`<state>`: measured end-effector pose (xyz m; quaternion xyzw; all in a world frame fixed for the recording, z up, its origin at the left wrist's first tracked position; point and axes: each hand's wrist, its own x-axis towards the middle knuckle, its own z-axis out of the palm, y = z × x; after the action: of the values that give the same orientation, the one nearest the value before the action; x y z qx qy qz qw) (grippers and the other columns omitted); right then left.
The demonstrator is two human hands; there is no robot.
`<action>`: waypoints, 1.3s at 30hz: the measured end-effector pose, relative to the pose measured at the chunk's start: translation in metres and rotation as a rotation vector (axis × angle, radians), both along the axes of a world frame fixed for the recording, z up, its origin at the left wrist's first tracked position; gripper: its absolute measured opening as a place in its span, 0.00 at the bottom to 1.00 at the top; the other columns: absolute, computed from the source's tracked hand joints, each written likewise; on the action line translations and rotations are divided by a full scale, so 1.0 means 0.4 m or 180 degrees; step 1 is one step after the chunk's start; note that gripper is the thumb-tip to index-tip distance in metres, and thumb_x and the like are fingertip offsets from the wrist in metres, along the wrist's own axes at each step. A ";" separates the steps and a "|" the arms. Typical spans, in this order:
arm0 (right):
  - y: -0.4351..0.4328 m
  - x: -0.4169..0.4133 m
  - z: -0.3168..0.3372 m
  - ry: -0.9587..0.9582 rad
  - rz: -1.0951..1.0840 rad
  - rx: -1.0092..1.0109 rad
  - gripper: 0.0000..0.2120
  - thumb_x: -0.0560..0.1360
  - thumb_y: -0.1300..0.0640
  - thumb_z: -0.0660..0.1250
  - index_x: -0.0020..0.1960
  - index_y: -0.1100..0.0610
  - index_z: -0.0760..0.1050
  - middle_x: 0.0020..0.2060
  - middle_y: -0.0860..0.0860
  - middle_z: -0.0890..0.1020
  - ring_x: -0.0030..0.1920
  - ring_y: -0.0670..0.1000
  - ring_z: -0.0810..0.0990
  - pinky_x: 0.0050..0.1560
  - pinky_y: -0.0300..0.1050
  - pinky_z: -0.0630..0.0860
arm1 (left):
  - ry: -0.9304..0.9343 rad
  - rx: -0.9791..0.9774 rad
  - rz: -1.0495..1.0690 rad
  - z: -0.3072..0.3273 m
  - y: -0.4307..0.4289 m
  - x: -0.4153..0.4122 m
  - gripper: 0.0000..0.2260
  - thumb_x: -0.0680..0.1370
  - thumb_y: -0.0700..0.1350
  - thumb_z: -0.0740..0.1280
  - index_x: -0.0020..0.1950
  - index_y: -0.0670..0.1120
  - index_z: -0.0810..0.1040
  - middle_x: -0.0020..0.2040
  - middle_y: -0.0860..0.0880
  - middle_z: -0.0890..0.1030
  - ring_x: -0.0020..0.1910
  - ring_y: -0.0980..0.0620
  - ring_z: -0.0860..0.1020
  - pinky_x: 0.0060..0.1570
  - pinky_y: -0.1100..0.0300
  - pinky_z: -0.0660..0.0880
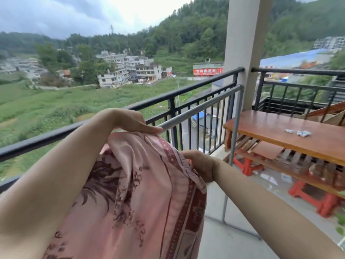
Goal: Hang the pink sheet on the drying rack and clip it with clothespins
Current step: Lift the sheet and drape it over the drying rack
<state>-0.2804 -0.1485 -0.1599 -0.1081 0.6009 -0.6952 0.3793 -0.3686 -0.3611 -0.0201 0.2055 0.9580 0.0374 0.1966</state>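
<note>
The pink sheet (141,193), printed with dark maroon flowers and a patterned border, hangs bunched in front of me over the grey metal bar of the drying rack (201,107). My left hand (130,121) pinches the sheet's top fold at the bar, fingers pointing right. Lower and to the right, my right hand (200,165) grips the sheet's striped edge. Small pale clothespins (303,133) lie on the wooden bench at the right, apart from both hands.
A black balcony railing (171,99) runs just behind the rack. A concrete pillar (244,43) stands at the rack's right end. The wooden bench (270,128) sits on red supports (317,200), with boards stacked underneath. The rack's leg (226,193) drops to the tiled floor.
</note>
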 end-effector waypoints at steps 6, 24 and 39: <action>0.125 -0.050 0.052 0.0797 -0.0285 0.0634 0.16 0.76 0.47 0.65 0.53 0.56 0.84 0.48 0.56 0.85 0.46 0.54 0.84 0.52 0.47 0.81 | 0.0992 -0.0435 -0.0121 0.015 0.112 -0.045 0.39 0.59 0.81 0.54 0.31 0.44 0.77 0.32 0.49 0.76 0.31 0.50 0.72 0.31 0.59 0.70; 0.682 -0.394 0.177 0.2292 -0.1599 0.0889 0.31 0.73 0.31 0.64 0.54 0.60 0.79 0.47 0.56 0.87 0.46 0.55 0.87 0.49 0.50 0.83 | 0.0463 0.2297 0.0181 0.079 0.600 -0.259 0.23 0.72 0.62 0.71 0.54 0.44 0.81 0.52 0.43 0.84 0.52 0.43 0.82 0.56 0.46 0.79; 1.044 -0.637 -0.004 0.0723 -0.0575 -0.0650 0.24 0.71 0.59 0.75 0.64 0.64 0.76 0.58 0.62 0.81 0.54 0.60 0.83 0.55 0.51 0.82 | 0.0710 0.1904 0.0311 -0.042 1.043 -0.553 0.07 0.80 0.49 0.65 0.51 0.48 0.81 0.45 0.51 0.84 0.45 0.53 0.83 0.47 0.57 0.81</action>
<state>-0.5354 0.2691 -0.1613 -0.1695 0.5734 -0.7673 0.2321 -0.5900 0.0562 -0.0371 0.2108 0.9289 0.3039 0.0193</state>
